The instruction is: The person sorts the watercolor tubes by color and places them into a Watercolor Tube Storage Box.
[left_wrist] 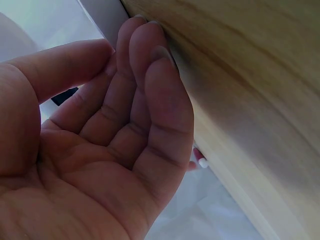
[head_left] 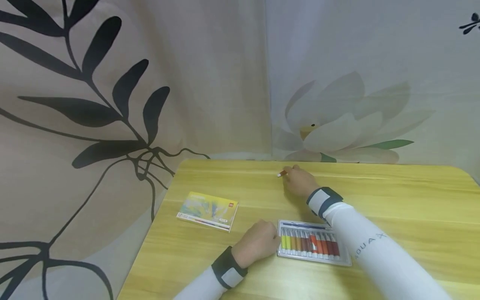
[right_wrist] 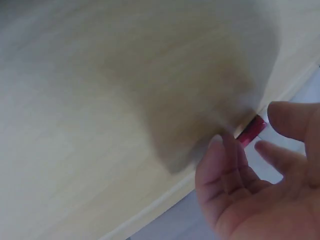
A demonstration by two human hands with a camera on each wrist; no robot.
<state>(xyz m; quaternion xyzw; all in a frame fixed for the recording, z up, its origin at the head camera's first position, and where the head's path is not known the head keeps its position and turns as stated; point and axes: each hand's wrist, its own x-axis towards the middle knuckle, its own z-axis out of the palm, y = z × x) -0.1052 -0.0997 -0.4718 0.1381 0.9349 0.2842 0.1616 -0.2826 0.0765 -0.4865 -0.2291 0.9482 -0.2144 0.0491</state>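
My right hand [head_left: 301, 181] is near the table's far edge and holds a small red-brown paint tube [head_left: 283, 173] with a white cap pointing left. In the right wrist view the red tube [right_wrist: 251, 131] shows between the fingers and thumb. My left hand [head_left: 258, 241] rests at the left edge of a paint set tray [head_left: 315, 259]. The left wrist view shows its fingers [left_wrist: 167, 100] loosely bent, the palm bare, fingertips close to the tray's pale side. Inside the tray stand several paint tubes [head_left: 298, 242], yellow through brown to dark red; one orange-red tube lies over the others.
A yellow paint box [head_left: 208, 211] lies flat on the wooden table [head_left: 180, 254], left of the tray. Blue brushes [head_left: 303, 226] lie along the tray's far side. Beyond the far edge hangs a patterned curtain [head_left: 225, 83].
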